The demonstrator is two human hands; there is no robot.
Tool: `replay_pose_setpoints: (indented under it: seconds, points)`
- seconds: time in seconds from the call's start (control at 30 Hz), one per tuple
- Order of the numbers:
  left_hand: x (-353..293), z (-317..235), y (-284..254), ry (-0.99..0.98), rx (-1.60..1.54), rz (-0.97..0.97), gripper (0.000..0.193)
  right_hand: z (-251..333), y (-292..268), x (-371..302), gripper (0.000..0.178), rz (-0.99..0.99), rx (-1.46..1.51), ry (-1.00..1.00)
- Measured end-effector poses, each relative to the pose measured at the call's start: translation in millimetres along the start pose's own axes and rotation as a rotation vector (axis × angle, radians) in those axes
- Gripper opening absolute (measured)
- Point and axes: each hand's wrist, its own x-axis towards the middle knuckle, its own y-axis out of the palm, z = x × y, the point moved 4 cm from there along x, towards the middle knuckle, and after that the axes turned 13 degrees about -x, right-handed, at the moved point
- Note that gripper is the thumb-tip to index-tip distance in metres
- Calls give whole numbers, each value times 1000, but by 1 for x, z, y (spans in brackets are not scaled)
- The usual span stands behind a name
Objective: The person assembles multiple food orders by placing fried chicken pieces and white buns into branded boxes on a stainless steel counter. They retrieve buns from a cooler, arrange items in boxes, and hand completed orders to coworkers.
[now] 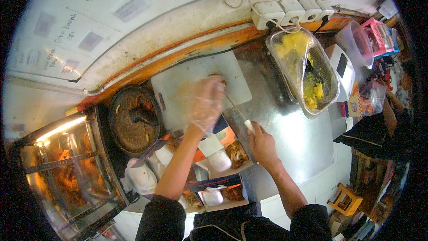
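Observation:
A clear plastic glove covers my left hand (206,105), which is smeared by motion over the white cutting board (234,69). A small piece of brown food (218,78) shows at its fingertips; whether the fingers grip it I cannot tell. My right hand (264,146) is bare and closed round the white handle of a knife (235,107). The blade slants up and left toward the left hand's fingertips. Below the board stand open meal boxes (246,166) holding white rice portions (219,161) and brown fried chicken (236,153). My left forearm hides part of them.
A round dark pan (119,129) with black tongs or a scoop sits left of the board, beside a lit glass food warmer (67,174). To the right lie a plastic tray (334,91) of yellow food and a white device (344,73). Another person's dark sleeve (370,134) shows far right.

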Motion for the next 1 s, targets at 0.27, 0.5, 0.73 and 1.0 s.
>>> replay_pose_setpoints:
  seconds: [0.27,0.5,0.73,1.0]
  points:
    - [25,-27,69,-78,225,935,41,9,4,8,25,186,-94,20]
    - [19,-26,85,-66,92,849,43,5,2,9,26,121,-59,-36]
    - [13,-10,89,-130,63,731,45,15,6,12,25,171,-128,-118]
    - [21,7,90,-197,96,767,44,9,22,28,28,294,-105,90]
